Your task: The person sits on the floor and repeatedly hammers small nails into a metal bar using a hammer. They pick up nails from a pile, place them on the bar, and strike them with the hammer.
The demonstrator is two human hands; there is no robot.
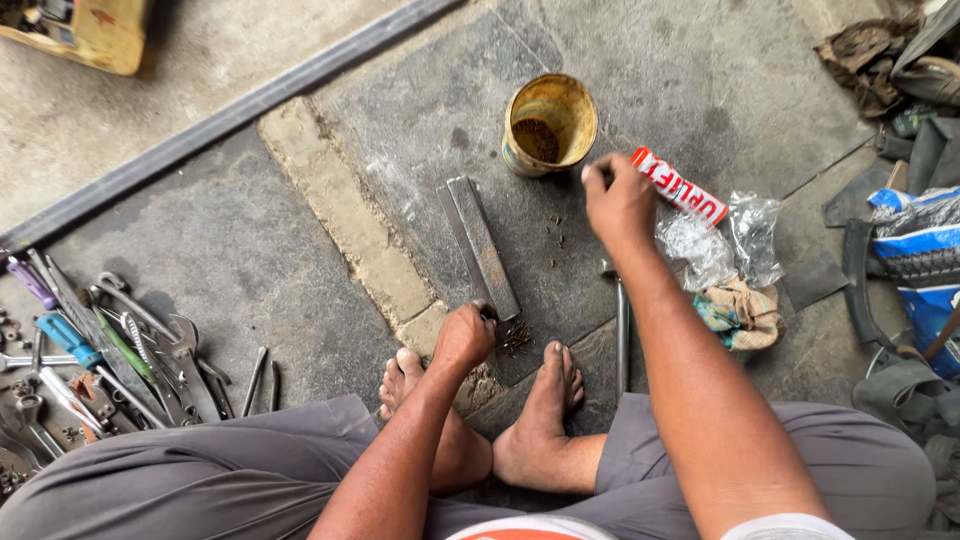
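I squat barefoot on a stone floor. My left hand (463, 337) is closed at the near end of a flat grey metal bar (482, 245), right beside a small pile of rusty nails (515, 337). My right hand (618, 200) is raised next to a yellow tin can (549, 124) with dark contents, its fingers pinched together on something too small to make out. A hammer (620, 325) lies on the floor under my right forearm.
A red and white tube (680, 187), crumpled clear plastic bags (720, 240) and a rag (738, 310) lie to the right. Wrenches, pliers and screwdrivers (110, 350) are spread at the left. A blue sack (920, 250) and rubber scraps sit at the far right.
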